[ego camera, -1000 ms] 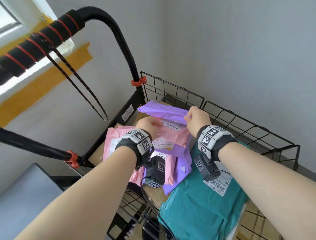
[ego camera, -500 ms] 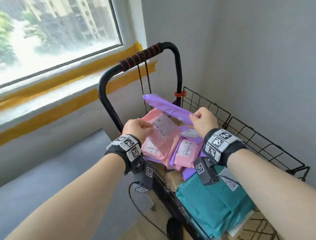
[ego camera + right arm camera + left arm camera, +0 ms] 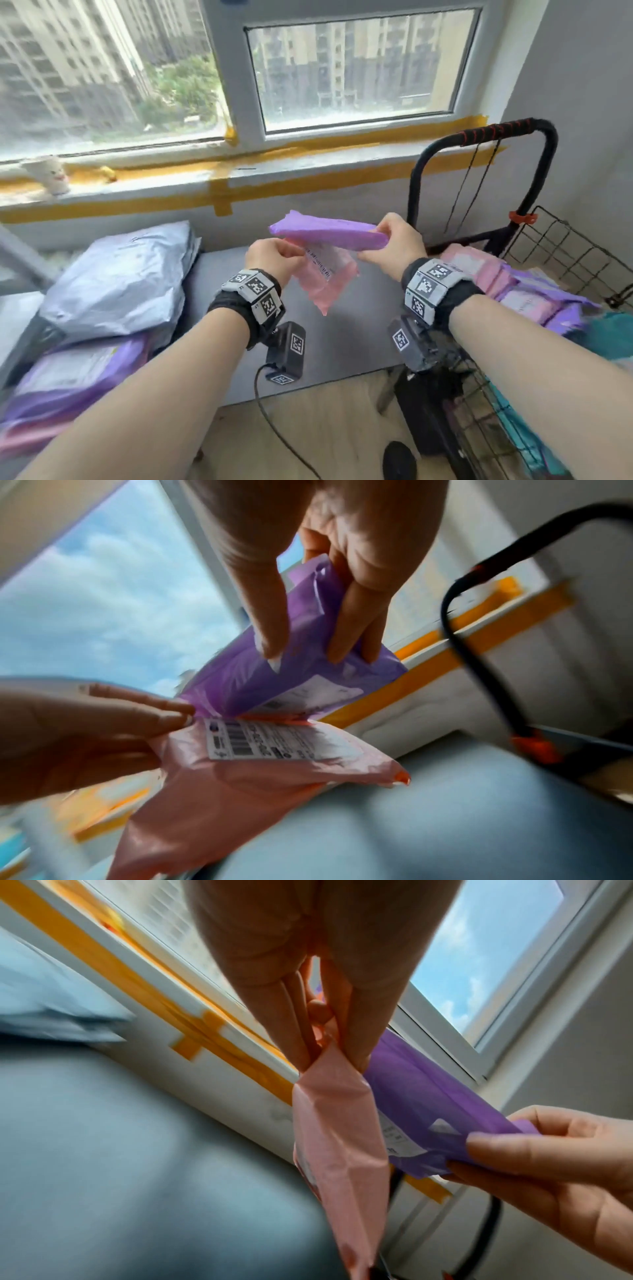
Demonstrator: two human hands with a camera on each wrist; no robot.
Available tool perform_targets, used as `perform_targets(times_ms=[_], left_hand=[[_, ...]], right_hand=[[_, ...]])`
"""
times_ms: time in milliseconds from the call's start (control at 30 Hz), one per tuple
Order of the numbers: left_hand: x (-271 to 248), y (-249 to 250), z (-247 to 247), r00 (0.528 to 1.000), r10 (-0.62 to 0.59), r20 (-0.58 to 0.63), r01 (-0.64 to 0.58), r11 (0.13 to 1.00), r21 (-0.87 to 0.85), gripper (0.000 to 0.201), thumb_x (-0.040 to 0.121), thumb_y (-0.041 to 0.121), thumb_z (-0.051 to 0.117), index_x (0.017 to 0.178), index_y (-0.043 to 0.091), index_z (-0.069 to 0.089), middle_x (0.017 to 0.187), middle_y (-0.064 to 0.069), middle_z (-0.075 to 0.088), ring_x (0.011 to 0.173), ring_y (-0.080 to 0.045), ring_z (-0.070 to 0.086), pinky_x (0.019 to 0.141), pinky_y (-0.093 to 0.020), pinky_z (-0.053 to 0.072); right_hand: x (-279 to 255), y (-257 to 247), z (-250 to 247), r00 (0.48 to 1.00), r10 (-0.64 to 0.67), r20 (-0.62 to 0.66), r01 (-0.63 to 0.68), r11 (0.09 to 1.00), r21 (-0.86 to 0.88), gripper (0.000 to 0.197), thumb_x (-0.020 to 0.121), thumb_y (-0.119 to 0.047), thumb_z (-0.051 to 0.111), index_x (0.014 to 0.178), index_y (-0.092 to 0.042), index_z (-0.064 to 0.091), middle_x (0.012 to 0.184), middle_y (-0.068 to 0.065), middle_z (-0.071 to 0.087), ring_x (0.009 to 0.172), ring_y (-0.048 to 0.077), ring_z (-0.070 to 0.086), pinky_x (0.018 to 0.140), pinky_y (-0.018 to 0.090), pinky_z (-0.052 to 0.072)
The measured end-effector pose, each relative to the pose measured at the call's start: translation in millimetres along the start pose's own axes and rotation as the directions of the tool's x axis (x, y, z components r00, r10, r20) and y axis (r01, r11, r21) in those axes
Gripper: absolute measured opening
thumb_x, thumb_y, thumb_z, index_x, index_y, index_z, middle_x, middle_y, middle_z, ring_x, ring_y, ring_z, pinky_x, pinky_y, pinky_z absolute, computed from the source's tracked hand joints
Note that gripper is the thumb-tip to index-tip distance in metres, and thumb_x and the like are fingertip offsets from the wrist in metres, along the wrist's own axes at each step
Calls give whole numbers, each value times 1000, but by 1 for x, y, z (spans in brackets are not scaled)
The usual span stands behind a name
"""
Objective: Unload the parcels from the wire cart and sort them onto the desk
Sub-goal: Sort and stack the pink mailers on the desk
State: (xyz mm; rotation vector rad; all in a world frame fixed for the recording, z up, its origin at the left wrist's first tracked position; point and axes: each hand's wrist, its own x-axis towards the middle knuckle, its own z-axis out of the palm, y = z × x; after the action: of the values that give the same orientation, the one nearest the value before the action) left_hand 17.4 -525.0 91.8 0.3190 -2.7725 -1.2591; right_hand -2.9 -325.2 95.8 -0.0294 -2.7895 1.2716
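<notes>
My left hand (image 3: pixel 274 258) pinches the top edge of a pink parcel (image 3: pixel 327 279) that hangs down with its white label facing me. In the left wrist view the pink parcel (image 3: pixel 337 1139) dangles from my fingertips. My right hand (image 3: pixel 390 241) grips one end of a purple parcel (image 3: pixel 325 231), held level just above the pink one. The right wrist view shows the purple parcel (image 3: pixel 291 653) between thumb and fingers, with the pink parcel (image 3: pixel 240 777) below it. Both parcels hover over the grey desk (image 3: pixel 342 329). The wire cart (image 3: pixel 565 246) stands at the right, holding pink, purple and teal parcels.
On the desk's left lie a silver-grey parcel (image 3: pixel 120 281) and, nearer me, a purple parcel (image 3: pixel 68 377) on a pink one. A window sill with yellow tape (image 3: pixel 219 198) runs behind the desk. The cart's black handle (image 3: pixel 479 137) rises at the right. Wooden floor lies below.
Both hands lifted the pink and purple parcels out of the cart and carried them left, over the desk. My view has swung left from the cart to the desk and window.
</notes>
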Motion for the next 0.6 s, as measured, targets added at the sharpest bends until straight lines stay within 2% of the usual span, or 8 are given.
perform_targets(times_ms=[67, 133, 233, 300, 367, 433, 533, 600], left_hand=[[-15, -25, -33, 997, -45, -59, 44, 999, -21, 15, 80, 15, 69, 92, 18, 76, 81, 6, 66, 80, -9, 60, 73, -18, 40], [-28, -50, -62, 987, -102, -124, 94, 993, -72, 13, 78, 14, 71, 89, 19, 76, 81, 5, 66, 80, -11, 62, 74, -19, 41], [-45, -87, -100, 950, -213, -228, 176, 969, -172, 15, 72, 11, 75, 72, 26, 73, 85, 1, 73, 82, -14, 66, 81, -25, 51], [-57, -108, -122, 910, -296, -289, 233, 944, -233, 21, 72, 9, 75, 64, 28, 70, 89, -2, 74, 83, -14, 66, 85, -30, 54], [-69, -125, -141, 868, -352, -349, 280, 929, -242, 25, 74, 7, 74, 64, 29, 68, 91, -1, 73, 85, -14, 66, 86, -31, 54], [-81, -137, -157, 821, -392, -416, 318, 918, -237, 24, 77, 6, 73, 68, 29, 68, 89, 1, 71, 82, -12, 64, 88, -27, 51], [-106, -148, -184, 706, -448, -549, 380, 893, -239, 15, 79, 9, 71, 87, 21, 75, 93, 0, 72, 89, -12, 63, 89, -20, 44], [-119, -152, -198, 621, -472, -626, 406, 877, -258, 18, 81, 8, 69, 95, 16, 75, 99, -3, 72, 90, -13, 63, 88, -18, 42]], right_hand=[[-11, -29, 27, 998, -51, 36, 51, 999, -4, 27, 73, -15, 73, 90, -12, 52, 87, 2, 58, 82, 22, 54, 68, 22, 36], [-20, -54, 51, 993, -101, 56, 99, 994, 37, 26, 76, -18, 72, 89, -13, 50, 84, 2, 58, 78, 22, 53, 66, 23, 36], [-29, -87, 81, 984, -150, 95, 137, 982, 130, 32, 79, -27, 72, 91, -14, 45, 83, 2, 55, 74, 21, 51, 66, 25, 38], [-28, -102, 100, 980, -148, 136, 121, 975, 188, 29, 81, -26, 68, 92, -13, 44, 85, 4, 56, 78, 25, 58, 71, 31, 48], [-22, -114, 117, 972, -153, 181, 110, 967, 228, 25, 83, -24, 64, 93, -13, 44, 89, 7, 58, 84, 31, 63, 79, 41, 55], [-18, -126, 132, 962, -133, 239, 67, 962, 266, 23, 84, -23, 63, 94, -13, 45, 95, 11, 60, 85, 33, 66, 79, 44, 57], [-15, -142, 159, 929, -132, 347, 34, 961, 273, 19, 85, -21, 60, 94, -13, 45, 98, 14, 61, 84, 35, 67, 76, 46, 58], [-17, -148, 177, 905, -142, 402, 29, 961, 275, 18, 85, -22, 59, 92, -13, 45, 94, 14, 60, 85, 36, 66, 76, 47, 57]])
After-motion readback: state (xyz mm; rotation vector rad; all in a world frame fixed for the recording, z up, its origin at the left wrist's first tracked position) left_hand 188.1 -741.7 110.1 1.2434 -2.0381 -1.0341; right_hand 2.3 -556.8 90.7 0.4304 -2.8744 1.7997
